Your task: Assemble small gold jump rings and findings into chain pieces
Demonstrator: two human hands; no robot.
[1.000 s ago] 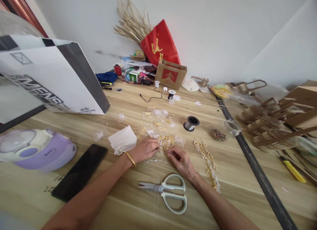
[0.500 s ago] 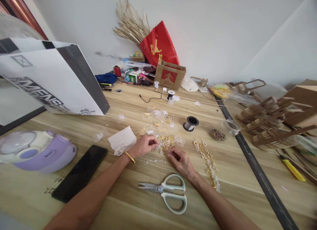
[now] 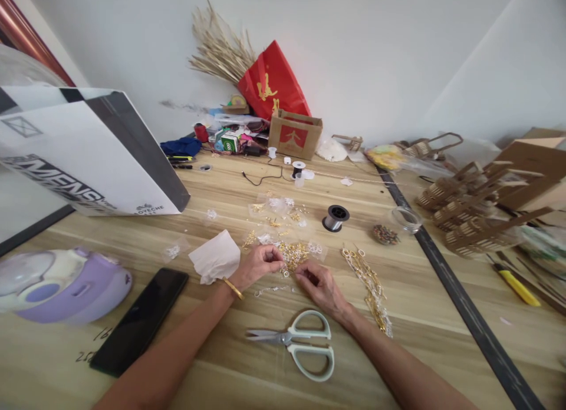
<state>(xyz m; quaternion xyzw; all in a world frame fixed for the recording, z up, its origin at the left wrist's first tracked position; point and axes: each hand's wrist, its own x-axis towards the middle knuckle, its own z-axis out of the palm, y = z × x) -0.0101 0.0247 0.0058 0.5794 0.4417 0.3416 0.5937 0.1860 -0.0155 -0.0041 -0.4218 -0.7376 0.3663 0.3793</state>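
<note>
Pile (image 3: pixel 295 255): shiny gold-silver bits
Left hand (image 3: pixel 260 264): fingertips pinched, contents unclear
Right hand (image 3: pixel 319 285): curled, contents unclear

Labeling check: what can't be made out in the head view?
All head view:
Left hand: anything in its grip, too small.
Right hand: anything held, hidden by curled fingers.
Gold and silver pieces: count, too small, overlapping.
White bag: left part, cut off by edge.
Handwriting: lower line's end, hidden by phone.
</note>
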